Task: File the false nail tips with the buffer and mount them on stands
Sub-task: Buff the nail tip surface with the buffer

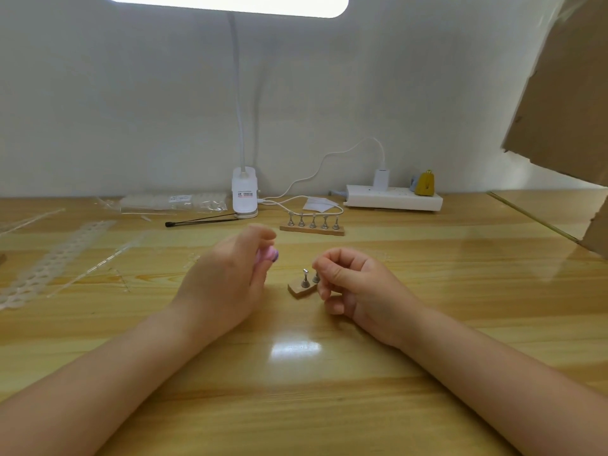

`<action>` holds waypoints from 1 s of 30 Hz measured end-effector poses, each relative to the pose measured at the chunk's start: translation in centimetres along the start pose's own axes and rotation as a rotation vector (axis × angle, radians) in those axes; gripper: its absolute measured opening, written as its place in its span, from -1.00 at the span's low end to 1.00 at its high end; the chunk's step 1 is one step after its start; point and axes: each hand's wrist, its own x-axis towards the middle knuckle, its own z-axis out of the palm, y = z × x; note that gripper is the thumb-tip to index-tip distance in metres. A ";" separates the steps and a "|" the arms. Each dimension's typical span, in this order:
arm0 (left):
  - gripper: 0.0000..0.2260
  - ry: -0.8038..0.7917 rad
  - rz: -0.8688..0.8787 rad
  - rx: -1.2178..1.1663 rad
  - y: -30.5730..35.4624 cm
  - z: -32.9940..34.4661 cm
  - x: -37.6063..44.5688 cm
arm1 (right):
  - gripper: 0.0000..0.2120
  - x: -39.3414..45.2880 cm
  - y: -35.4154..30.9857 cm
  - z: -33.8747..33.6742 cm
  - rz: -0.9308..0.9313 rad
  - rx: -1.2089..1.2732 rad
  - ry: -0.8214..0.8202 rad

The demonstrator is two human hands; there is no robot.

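My left hand (227, 274) grips a pink and purple buffer (269, 255), whose end pokes out between thumb and fingers. My right hand (348, 284) is curled with thumb and forefinger pinched together just right of a small wooden stand base (300, 290); whether a clear nail tip sits in the pinch I cannot tell. That near base carries a metal stand peg (305, 279), and a second peg is partly hidden behind my right fingers. Farther back, a longer wooden base (312, 230) holds a row of several metal pegs.
A clip lamp base (244, 192) stands at the back centre, its cable running to a white power strip (393, 199). A bag of nail tips (174, 202) and clear plastic strips (56, 258) lie at the left. Cardboard (566, 93) hangs at the right.
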 end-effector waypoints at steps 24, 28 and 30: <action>-0.76 0.021 -0.209 -0.290 2.8 0.2 -0.4 | -0.88 0.2 0.1 0.3 0.043 0.018 -0.015; -0.76 0.022 -0.223 -0.208 2.2 0.4 -0.5 | -0.84 -0.2 0.7 0.7 -0.096 -0.273 0.147; -0.82 0.010 -0.211 -0.097 1.9 0.7 -0.5 | -0.86 -0.4 1.1 0.9 -0.279 -0.692 0.285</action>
